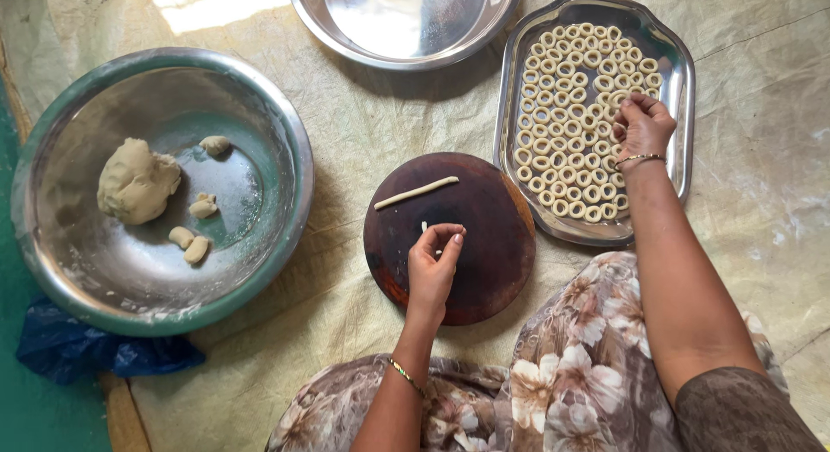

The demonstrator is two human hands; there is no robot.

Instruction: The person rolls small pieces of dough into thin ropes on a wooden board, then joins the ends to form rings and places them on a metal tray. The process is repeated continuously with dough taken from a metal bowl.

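Note:
My left hand (432, 266) rests on a round dark wooden board (484, 270), its fingertips pinching a short thin piece of dough (424, 227). A longer rolled dough strip (416, 192) lies across the board's far part. My right hand (641, 126) reaches over a steel tray (679, 98) filled with several small dough rings (562, 115), fingers bunched on a ring at the tray's right side. Both wrists wear bangles.
A large steel bowl (277, 132) at the left holds a dough lump (136, 181) and several small dough pieces. An empty round steel plate (406, 24) lies at the top. A blue bag (95, 348) sits under the bowl. Everything rests on a pale cloth sheet.

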